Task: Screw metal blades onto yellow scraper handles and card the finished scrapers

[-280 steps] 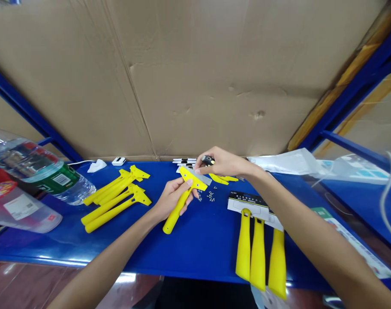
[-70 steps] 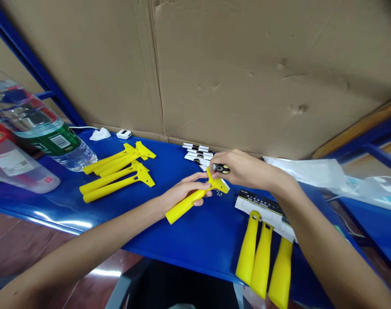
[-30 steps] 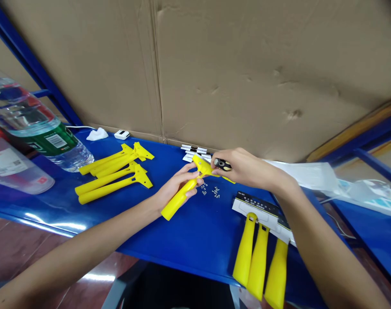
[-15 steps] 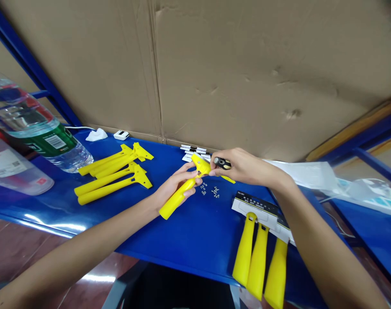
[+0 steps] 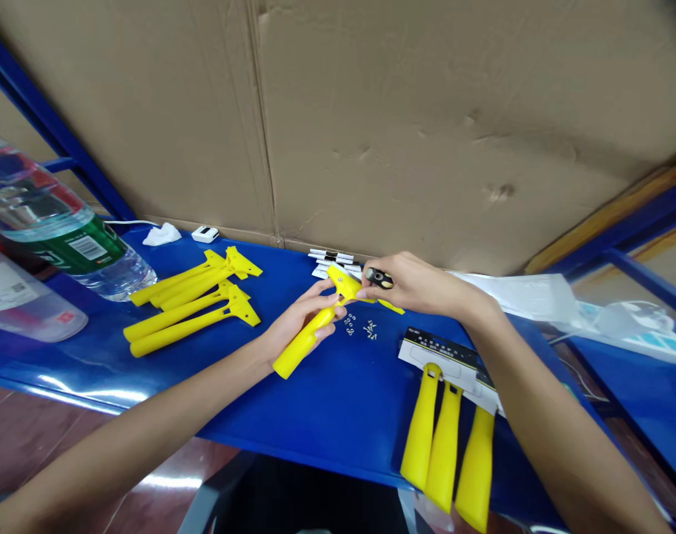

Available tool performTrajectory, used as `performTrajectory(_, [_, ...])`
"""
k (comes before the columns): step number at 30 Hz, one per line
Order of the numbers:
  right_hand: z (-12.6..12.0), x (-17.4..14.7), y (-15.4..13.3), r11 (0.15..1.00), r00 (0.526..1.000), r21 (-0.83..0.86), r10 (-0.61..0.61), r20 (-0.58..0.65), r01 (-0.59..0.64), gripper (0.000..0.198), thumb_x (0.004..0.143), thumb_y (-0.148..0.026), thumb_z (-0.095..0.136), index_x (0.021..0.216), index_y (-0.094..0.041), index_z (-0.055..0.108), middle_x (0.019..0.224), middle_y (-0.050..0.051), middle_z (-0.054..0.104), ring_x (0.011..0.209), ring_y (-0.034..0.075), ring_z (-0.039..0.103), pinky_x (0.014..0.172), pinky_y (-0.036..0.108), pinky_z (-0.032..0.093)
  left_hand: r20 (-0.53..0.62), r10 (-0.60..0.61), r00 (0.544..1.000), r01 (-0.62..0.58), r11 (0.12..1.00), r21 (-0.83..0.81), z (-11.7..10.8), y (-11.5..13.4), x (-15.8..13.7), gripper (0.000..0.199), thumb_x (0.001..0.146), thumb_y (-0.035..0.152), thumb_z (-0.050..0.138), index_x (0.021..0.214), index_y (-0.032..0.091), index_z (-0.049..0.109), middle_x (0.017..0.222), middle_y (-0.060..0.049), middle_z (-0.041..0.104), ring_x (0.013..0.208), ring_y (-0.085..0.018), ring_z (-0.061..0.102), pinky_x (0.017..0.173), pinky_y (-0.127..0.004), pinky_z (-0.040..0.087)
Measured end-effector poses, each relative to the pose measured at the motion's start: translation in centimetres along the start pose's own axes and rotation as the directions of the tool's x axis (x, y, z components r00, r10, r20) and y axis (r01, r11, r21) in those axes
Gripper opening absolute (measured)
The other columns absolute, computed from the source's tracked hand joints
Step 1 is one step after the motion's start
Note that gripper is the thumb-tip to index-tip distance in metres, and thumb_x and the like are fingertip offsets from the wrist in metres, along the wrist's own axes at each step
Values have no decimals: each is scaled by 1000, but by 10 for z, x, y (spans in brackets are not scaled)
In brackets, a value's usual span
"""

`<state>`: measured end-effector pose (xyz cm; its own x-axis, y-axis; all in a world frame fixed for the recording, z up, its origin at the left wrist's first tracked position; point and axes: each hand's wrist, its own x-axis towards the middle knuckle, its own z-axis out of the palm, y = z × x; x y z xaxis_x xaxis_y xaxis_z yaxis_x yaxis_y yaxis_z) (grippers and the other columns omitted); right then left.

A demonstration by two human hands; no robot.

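The left hand is wrapped around the handle of a yellow scraper, head tilted up toward 1 o'clock above the blue table. The right hand is curled about a small black-and-yellow screwdriver, its fingertips at the scraper head. The step looks like fastening the head; it calls for a steady handle and a square tip (the tip itself is hidden). Loose screws lie just below, at 6 o'clock. Finished scrapers overhang the near edge at 5 o'clock; bare handles sit at 9 o'clock, beside a water bottle. Open surface lies toward 7 o'clock.
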<state>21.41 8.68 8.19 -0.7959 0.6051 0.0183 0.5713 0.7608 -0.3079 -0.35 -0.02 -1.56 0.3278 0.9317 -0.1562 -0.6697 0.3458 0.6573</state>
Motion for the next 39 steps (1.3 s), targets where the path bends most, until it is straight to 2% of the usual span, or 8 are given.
performTrajectory(3, [1, 1, 4, 1000, 999, 17, 5, -39, -4, 42, 100, -60, 67, 104, -19, 75, 90, 7, 78, 74, 19, 66, 71, 31, 42, -7, 4, 1000, -4, 1000, -11, 5, 1, -2, 45, 93, 14, 76, 134, 23, 58, 112, -10, 67, 77, -10, 67, 43, -10, 41])
performTrajectory(8, [-6, -4, 2, 997, 981, 65, -27, -193, 40, 49, 100, -58, 65, 131, -20, 71, 130, 14, 77, 115, 31, 72, 98, 41, 50, -21, 42, 999, -42, 998, -44, 6, 5, -1, 46, 94, 10, 71, 136, 21, 57, 120, -14, 66, 78, -10, 66, 42, -10, 42])
performTrajectory(13, [-28, -26, -14, 986, 907, 151, 7, -421, 62, 57, 102, -45, 64, 154, -25, 48, 124, 10, 71, 100, 28, 70, 85, 41, 55, -20, 65, 998, -66, 997, -48, 1, 8, 3, 40, 96, 9, 68, 133, 21, 58, 119, -13, 65, 77, -9, 66, 45, -10, 44])
performTrajectory(16, [-43, -42, -27, 978, 864, 172, -14, -504, 116, 48, 102, -41, 65, 147, -30, 55, 119, 7, 69, 95, 26, 68, 80, 41, 57, -47, 84, 995, -87, 995, -51, 0, 9, 3, 39, 97, 9, 68, 132, 21, 56, 120, -12, 65, 78, -9, 66, 46, -10, 44])
performTrajectory(20, [-56, -57, -43, 951, 775, 175, -92, -625, 254, 36, 96, -38, 76, 131, -34, 69, 122, 6, 71, 110, 29, 70, 97, 47, 60, -77, 77, 994, -81, 996, -43, -1, 9, 3, 45, 96, 10, 69, 137, 23, 54, 118, -12, 65, 76, -9, 66, 46, -11, 44])
performTrajectory(23, [-56, -60, -49, 906, 708, 262, -56, -704, 332, 38, 94, -33, 80, 131, -36, 70, 122, 4, 73, 114, 29, 73, 101, 49, 63, -103, 76, 992, -82, 995, -60, 1, 9, 2, 52, 96, 8, 68, 143, 24, 51, 121, -12, 64, 76, -10, 66, 45, -11, 43])
performTrajectory(34, [-44, -43, -39, 921, 825, 284, -67, -561, 267, 26, 96, -43, 77, 118, -29, 74, 118, 4, 76, 105, 23, 75, 101, 43, 65, -97, 94, 991, -101, 992, -73, 7, 11, 0, 53, 97, 6, 65, 145, 22, 51, 128, -15, 64, 76, -9, 66, 44, -12, 43])
performTrajectory(39, [-41, -42, -39, 915, 830, 298, -67, -553, 273, 24, 96, -40, 77, 117, -28, 75, 120, 4, 76, 105, 23, 74, 99, 41, 64, -60, 99, 993, -103, 993, -61, 4, 11, 0, 46, 97, 7, 66, 140, 20, 54, 128, -15, 64, 78, -9, 66, 45, -12, 44])
